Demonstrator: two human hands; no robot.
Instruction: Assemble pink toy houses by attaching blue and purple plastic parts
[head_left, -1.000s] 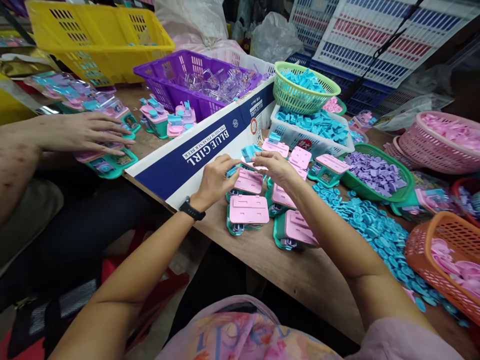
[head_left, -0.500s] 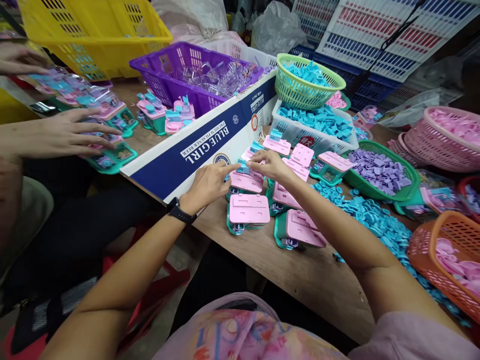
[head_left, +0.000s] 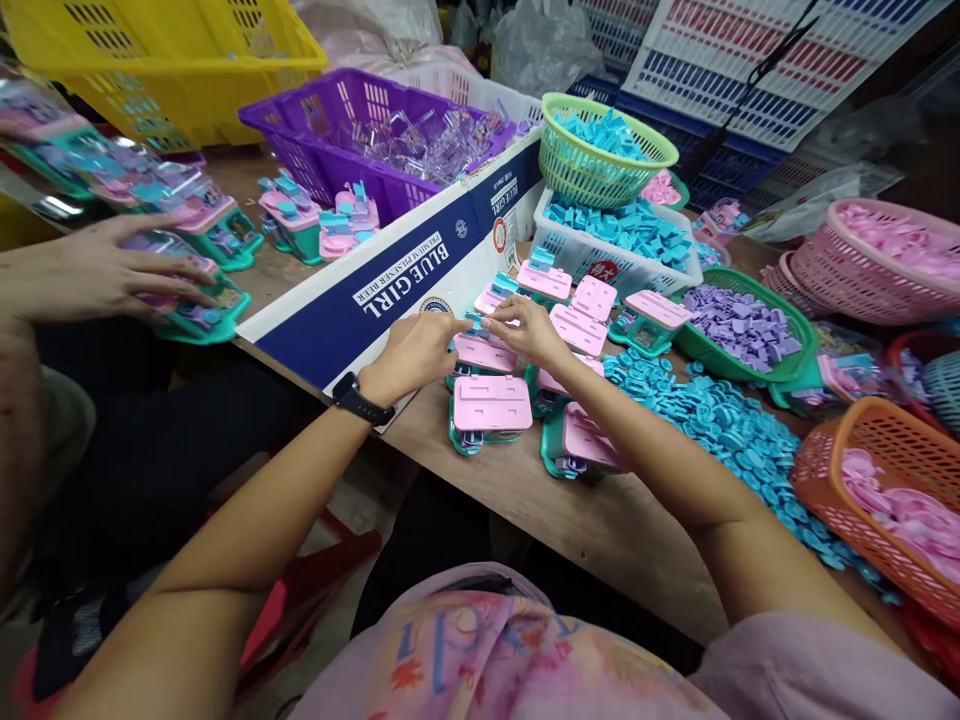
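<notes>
Several small toy cars with pink tops and green bases stand in front of me, among them a near one with a bare pink top [head_left: 491, 402]. On the car behind it sits a small blue plastic piece [head_left: 475, 320], partly hidden by fingers. My right hand [head_left: 529, 332] pinches this piece from the right with thumb and forefinger. From the left, my left hand [head_left: 416, 352] meets it with the index finger stretched out and the other fingers curled. Similar blue pieces stand upright on two cars just beyond, including a raised blue piece [head_left: 541, 259].
A cardboard divider [head_left: 405, 270] runs along my left. Beyond it, a co-worker's hand [head_left: 112, 268] rests on finished-looking toy cars near a purple basket [head_left: 300, 130]. To my right lie loose blue parts [head_left: 705, 420], a green basket [head_left: 795, 365] of purple pieces and an orange basket [head_left: 832, 450].
The view has shifted slightly, so everything sits a little further left and higher. Both my hands stay at the same blue piece, their fingers closer together. The co-worker's far hand has nearly left the view.
</notes>
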